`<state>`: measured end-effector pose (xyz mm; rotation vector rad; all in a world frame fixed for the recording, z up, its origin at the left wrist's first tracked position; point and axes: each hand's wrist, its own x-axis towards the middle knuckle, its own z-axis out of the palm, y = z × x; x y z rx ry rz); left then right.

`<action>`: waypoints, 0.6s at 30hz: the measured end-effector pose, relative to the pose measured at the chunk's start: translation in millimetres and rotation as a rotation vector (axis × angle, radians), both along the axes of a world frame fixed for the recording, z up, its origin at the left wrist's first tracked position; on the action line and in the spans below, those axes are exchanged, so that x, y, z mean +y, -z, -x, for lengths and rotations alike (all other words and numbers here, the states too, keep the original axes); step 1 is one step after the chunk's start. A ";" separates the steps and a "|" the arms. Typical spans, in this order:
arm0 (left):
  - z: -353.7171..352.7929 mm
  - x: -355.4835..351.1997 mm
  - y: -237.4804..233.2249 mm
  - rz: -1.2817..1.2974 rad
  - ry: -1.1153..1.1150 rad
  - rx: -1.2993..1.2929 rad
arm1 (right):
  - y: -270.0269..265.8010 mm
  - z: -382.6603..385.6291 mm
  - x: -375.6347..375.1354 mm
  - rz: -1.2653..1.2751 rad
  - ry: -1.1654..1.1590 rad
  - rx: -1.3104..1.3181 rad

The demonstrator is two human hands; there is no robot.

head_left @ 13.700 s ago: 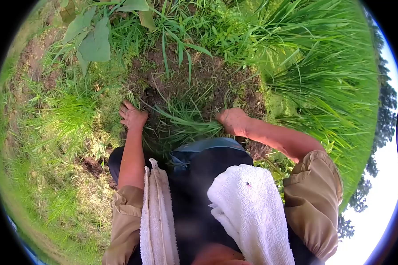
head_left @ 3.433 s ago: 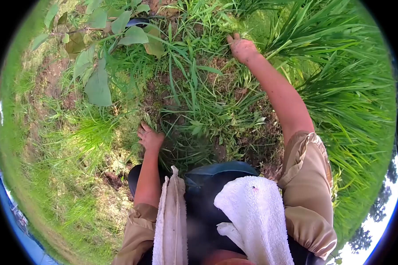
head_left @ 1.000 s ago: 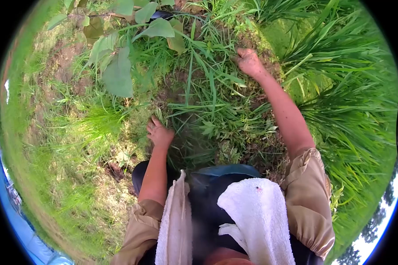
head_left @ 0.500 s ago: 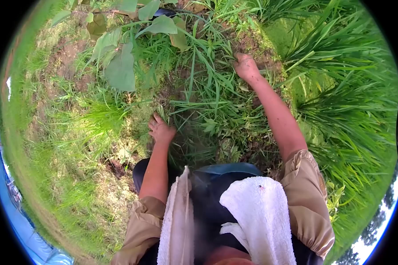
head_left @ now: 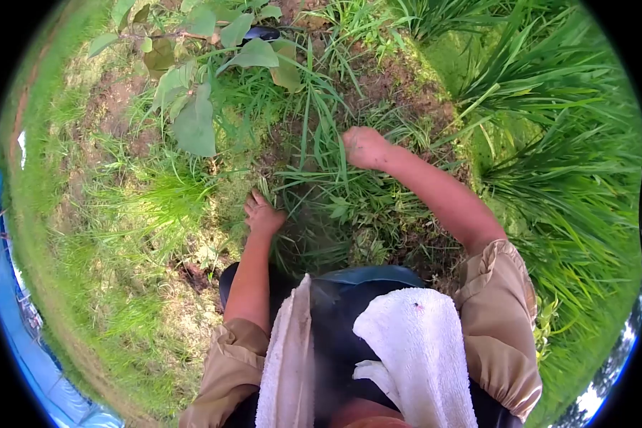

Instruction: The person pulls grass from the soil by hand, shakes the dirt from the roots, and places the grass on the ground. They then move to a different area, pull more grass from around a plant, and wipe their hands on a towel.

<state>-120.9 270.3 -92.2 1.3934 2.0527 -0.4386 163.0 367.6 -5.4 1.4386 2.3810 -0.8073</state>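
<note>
My right hand (head_left: 365,148), clenched at one o'clock, has come nearer to me; the soil (head_left: 415,80) beyond shows barer, so the work there seems advanced. Grass (head_left: 326,127) stands at twelve; whether I grip some, I cannot tell. My left hand (head_left: 264,213) rests, fingers spread, at nine.

tan rolled sleeves (head_left: 493,307), white towel (head_left: 421,342), dark clothing (head_left: 335,328)

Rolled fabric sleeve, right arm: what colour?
Plain tan rolled fabric sleeve; shows best in the head view.
</note>
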 end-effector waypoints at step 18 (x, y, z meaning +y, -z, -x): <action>-32.3 75.4 26.2 -0.053 0.458 0.094 | -2.0 -6.7 77.1 -0.466 -0.032 0.079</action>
